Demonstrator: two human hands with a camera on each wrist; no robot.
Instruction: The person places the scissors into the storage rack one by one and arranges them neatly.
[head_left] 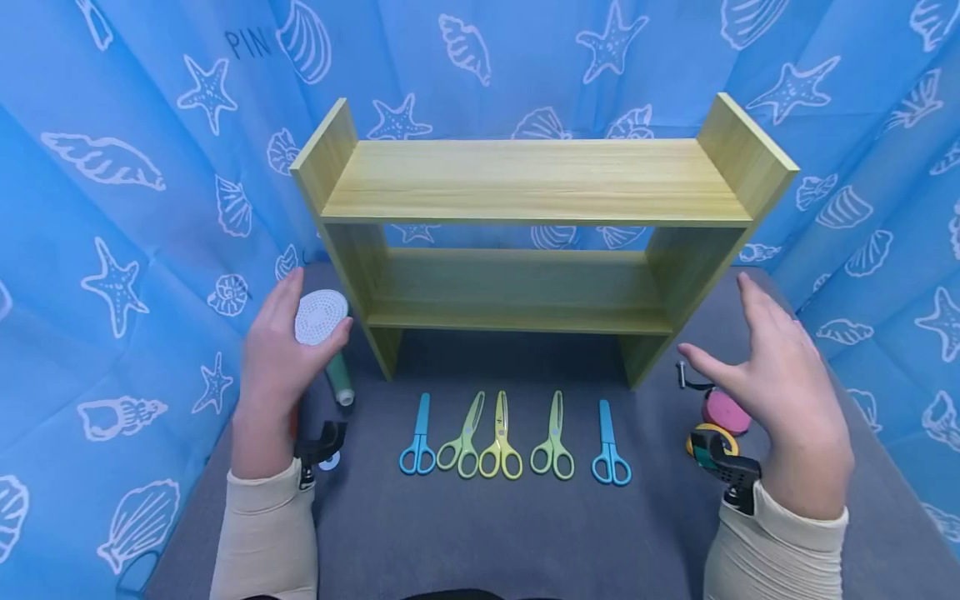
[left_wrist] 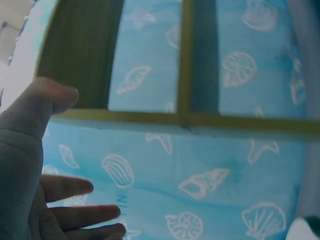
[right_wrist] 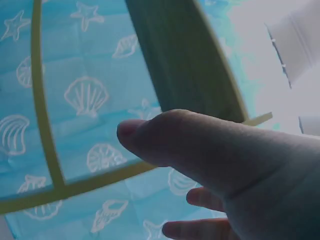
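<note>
A light wooden two-tier shelf [head_left: 525, 183] stands upright at the back of the grey surface. My left hand [head_left: 281, 354] is raised at its left side, thumb and fingers spread, holding nothing. At the other side my right hand [head_left: 780, 392] is held the same way, thumb toward the shelf. Both hands look apart from the side panels. In front of the shelf lies a row of scissors: blue scissors [head_left: 420, 437] at the left end, green scissors [head_left: 462, 437], yellow scissors [head_left: 501, 437], more green scissors [head_left: 553, 437], and blue scissors [head_left: 611, 446] at the right end.
By my left hand are a white disc with small holes [head_left: 321, 315] and a green tube [head_left: 340, 379]. Near my right hand lie a metal bolt [head_left: 681, 374], a pink round thing [head_left: 725, 412] and a yellow round thing [head_left: 722, 435]. A blue shell-patterned curtain [head_left: 112, 225] surrounds the surface.
</note>
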